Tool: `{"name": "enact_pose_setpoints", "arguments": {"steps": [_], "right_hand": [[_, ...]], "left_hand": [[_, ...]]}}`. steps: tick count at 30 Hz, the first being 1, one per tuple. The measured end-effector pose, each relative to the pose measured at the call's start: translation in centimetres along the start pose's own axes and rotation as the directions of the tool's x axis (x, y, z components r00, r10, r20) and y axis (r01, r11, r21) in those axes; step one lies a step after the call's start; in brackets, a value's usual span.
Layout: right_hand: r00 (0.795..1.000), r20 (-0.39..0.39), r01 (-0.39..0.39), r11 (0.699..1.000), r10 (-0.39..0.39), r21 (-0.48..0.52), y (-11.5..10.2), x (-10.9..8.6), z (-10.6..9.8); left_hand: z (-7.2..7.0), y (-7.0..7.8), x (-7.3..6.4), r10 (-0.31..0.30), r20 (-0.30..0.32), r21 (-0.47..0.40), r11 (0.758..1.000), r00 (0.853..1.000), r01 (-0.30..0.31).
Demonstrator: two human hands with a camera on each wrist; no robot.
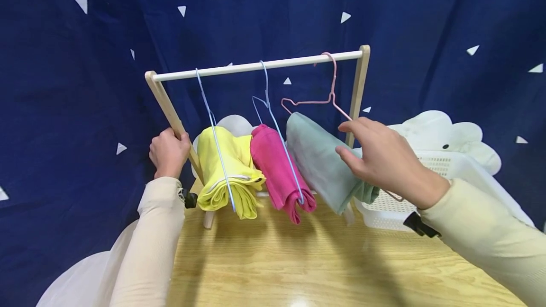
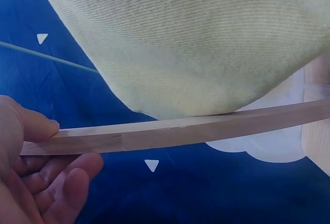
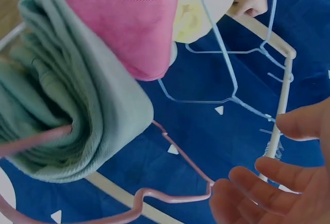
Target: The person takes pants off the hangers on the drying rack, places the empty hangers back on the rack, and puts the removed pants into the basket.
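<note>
My left hand (image 1: 169, 152) grips the left wooden post (image 2: 170, 134) of a small clothes rack, thumb on one side and fingers on the other. My right hand (image 1: 386, 158) is beside the pink hanger (image 1: 313, 102), fingers spread and nothing held; whether it touches the hanger cannot be told. A folded grey-green cloth (image 1: 322, 155) hangs over that hanger. Left of it, a magenta cloth (image 1: 279, 169) and a yellow cloth (image 1: 228, 169) hang on blue hangers (image 3: 221, 44). All three hangers hook over the white rail (image 1: 256, 66).
A white plastic basket (image 1: 469, 167) stands on the wooden table (image 1: 273, 259) to the right of the rack. Behind are white cloud-shaped panels (image 1: 431, 129) and a dark blue curtain (image 1: 102, 84) with white triangles. The right post (image 1: 359, 89) rises near my right hand.
</note>
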State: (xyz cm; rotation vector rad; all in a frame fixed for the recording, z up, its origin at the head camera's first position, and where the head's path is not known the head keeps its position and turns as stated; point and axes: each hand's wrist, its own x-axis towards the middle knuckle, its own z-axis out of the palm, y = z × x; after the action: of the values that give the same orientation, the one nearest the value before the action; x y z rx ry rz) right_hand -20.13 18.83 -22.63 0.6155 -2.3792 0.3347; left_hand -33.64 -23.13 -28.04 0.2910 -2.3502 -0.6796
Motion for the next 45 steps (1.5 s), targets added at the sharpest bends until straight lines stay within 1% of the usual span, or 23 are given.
{"name": "enact_pose_setpoints", "arguments": {"steps": [4, 7, 10, 14, 19, 24, 30, 33, 35, 40, 45], "right_hand": [[0.999, 0.017, -0.042, 0.999, 0.042, -0.010, 0.3, 0.9, 0.0], [0.997, 0.015, -0.081, 0.997, 0.081, -0.012, 0.5, 1.4, 0.1], [0.994, 0.013, -0.105, 0.994, 0.105, 0.002, 0.8, 2.0, 0.0], [0.985, 0.063, -0.167, 0.985, 0.164, 0.044, 0.9, 3.1, -0.2], [0.953, 0.161, -0.273, 0.959, 0.258, 0.077, 1.1, 4.7, -0.3], [0.920, 0.242, -0.340, 0.935, 0.308, 0.103, 1.3, 6.0, -0.5], [0.866, 0.312, -0.442, 0.890, 0.390, 0.114, 2.3, 7.1, -0.6], [0.849, 0.336, -0.463, 0.881, 0.408, 0.099, 2.7, 7.6, -0.3], [0.841, 0.349, -0.471, 0.877, 0.414, 0.095, 2.9, 7.8, 0.0], [0.843, 0.351, -0.467, 0.878, 0.407, 0.104, 3.0, 8.4, 0.7], [0.839, 0.366, -0.462, 0.882, 0.402, 0.090, 2.8, 9.1, 0.7]], "left_hand": [[0.0, 0.1, 0.0, 0.001, 0.001, -0.004, 1.000, 1.000, -0.001], [0.0, 0.1, -0.1, 0.005, 0.001, -0.006, 1.000, 1.000, -0.005], [0.1, 0.0, 0.0, 0.008, -0.005, -0.005, 1.000, 1.000, -0.008], [0.1, -0.1, 0.1, 0.008, -0.013, -0.005, 1.000, 1.000, -0.008], [0.1, -0.2, 0.1, 0.003, -0.002, -0.011, 1.000, 1.000, -0.004], [-0.1, -0.3, 0.1, -0.006, 0.002, -0.014, 1.000, 1.000, 0.006], [-0.1, -0.1, 0.2, -0.003, 0.011, -0.009, 1.000, 1.000, 0.003], [-0.1, -0.1, 0.2, -0.002, 0.008, -0.007, 1.000, 1.000, 0.002], [-0.2, -0.1, 0.2, -0.006, 0.005, -0.005, 1.000, 1.000, 0.006], [-0.3, -0.1, 0.2, -0.014, 0.000, -0.012, 1.000, 1.000, 0.014], [-0.2, -0.1, 0.2, -0.007, 0.010, -0.018, 1.000, 1.000, 0.007]]}}
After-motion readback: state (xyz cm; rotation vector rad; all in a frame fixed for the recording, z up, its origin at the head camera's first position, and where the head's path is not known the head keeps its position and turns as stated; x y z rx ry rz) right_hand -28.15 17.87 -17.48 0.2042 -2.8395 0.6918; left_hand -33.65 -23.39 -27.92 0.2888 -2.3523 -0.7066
